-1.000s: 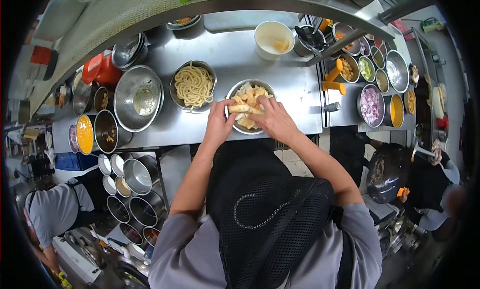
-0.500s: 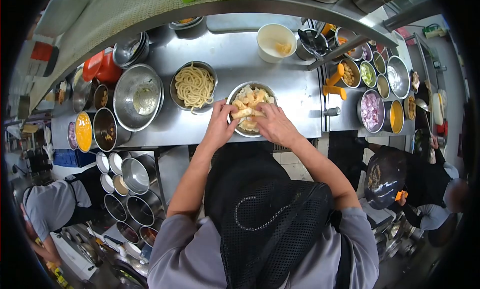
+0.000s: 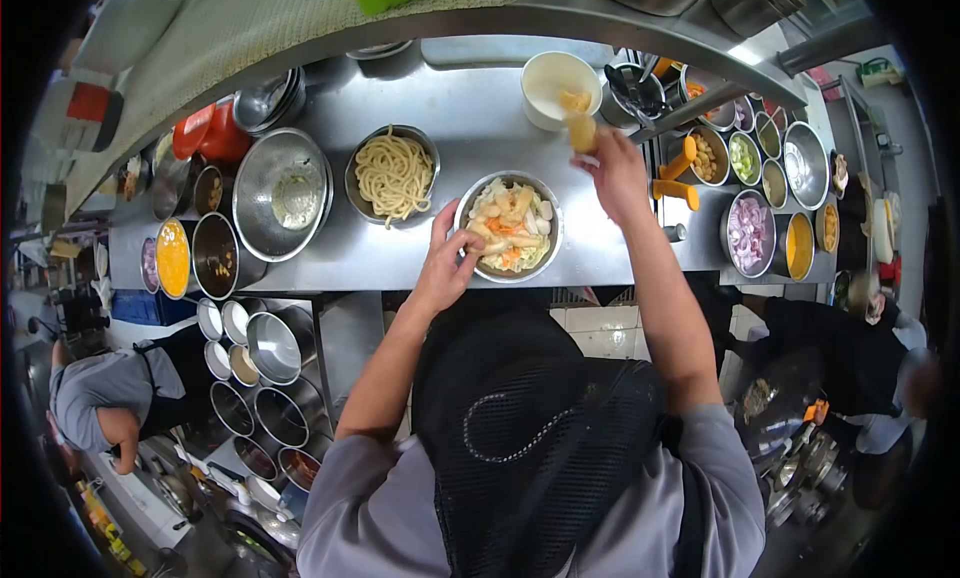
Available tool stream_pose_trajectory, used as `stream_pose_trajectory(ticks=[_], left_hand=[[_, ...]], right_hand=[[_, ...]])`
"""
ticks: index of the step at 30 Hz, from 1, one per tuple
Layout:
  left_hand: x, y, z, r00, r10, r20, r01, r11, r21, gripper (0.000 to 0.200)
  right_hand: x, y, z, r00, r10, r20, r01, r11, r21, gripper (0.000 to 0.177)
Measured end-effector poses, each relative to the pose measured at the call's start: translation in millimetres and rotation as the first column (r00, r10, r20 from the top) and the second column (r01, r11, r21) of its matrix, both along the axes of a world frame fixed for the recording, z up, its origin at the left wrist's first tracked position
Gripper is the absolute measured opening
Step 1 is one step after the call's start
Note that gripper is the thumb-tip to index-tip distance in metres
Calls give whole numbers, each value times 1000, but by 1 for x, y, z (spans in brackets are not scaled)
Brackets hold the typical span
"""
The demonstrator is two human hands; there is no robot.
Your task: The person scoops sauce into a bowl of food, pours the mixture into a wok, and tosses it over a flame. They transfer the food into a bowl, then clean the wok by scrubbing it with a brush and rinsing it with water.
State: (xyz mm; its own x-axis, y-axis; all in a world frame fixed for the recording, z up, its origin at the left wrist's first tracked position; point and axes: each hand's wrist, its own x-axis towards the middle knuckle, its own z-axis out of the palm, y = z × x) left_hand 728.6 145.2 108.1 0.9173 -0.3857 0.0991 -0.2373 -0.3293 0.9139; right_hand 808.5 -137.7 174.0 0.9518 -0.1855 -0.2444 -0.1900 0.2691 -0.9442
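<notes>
My left hand point(image 3: 448, 263) is at the left rim of a metal bowl point(image 3: 556, 213). Its fingers reach over the rim, closed about a pale yellow strip of food point(image 3: 493, 246) lying on shredded cabbage, carrot bits and other pale pieces. Raised to the right, my right hand point(image 3: 617, 178) pinches a limp yellowish piece of food point(image 3: 581, 135). That piece hangs by the front rim of a white tub point(image 3: 541, 86), where another yellowish piece point(image 3: 574, 102) shows. Left of the bowl, thick noodles point(image 3: 394, 177) fill a second metal bowl point(image 3: 350, 181).
Large metal bowls point(image 3: 250, 223) and a red container point(image 3: 225, 133) stand at left. On the right are a bowl of chopped purple onion point(image 3: 747, 230), orange handles point(image 3: 678, 194) and several ingredient pots. A steel shelf point(image 3: 560, 20) crosses above. Other people point(image 3: 120, 388) work on both sides.
My hands were together over the bowl on one pale yellow piece. The right hand has moved up and right to the tub with a piece; the left stays at the bowl's left rim.
</notes>
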Motion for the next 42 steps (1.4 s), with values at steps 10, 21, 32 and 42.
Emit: stream_pose_trajectory(ticks=[10,21,32,42], left_hand=[[-9,6,4,998,-31,-51,31,1000,2,20],[14,18,20,910,-305,280,238,938,251,21],[77,-7,12,867,-457,201,389,870,302,33],[59,-10,31,758,-356,546,287,934,211,20]], right_hand=[[21,-11,-4,991,-136,-4,135,987,-92,40],[-245,30,-42,871,-442,-215,333,853,-403,34],[-340,116,-18,831,-540,-130,215,529,-821,23],[-430,152,-29,692,-706,-151,340,503,-795,23]])
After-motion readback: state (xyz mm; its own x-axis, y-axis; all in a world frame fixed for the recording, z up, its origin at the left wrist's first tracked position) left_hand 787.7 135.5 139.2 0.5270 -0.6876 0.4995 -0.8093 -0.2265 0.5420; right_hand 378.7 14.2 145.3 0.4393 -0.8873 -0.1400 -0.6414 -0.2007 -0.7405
